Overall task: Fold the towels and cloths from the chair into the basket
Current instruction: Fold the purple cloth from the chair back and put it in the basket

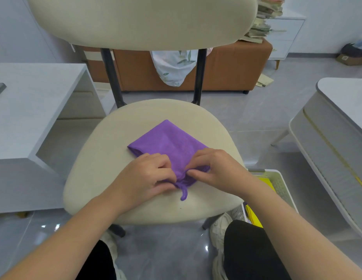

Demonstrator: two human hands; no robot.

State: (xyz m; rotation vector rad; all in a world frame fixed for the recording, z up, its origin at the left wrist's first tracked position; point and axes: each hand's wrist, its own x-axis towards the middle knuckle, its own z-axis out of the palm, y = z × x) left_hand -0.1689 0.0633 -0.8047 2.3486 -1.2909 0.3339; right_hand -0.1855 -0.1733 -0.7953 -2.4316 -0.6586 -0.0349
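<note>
A purple cloth point(168, 142) lies folded on the cream seat of the chair point(107, 156), one corner pointing away from me. Its near corner, with a small hanging loop, is bunched between my hands. My left hand point(147, 174) pinches that corner from the left with curled fingers. My right hand point(214, 168) pinches the same edge from the right. The white slotted basket point(281, 184) stands on the floor at the chair's right, holding something yellow point(267, 182), partly hidden by my right forearm.
The chair's backrest point(143, 21) rises ahead. A white desk point(34, 93) stands to the left and a grey-white table point(337, 126) to the right. Behind the chair is an orange-brown cabinet point(232, 65) with a floral cloth point(174, 65) hanging over it. My knees and shoes are below the seat.
</note>
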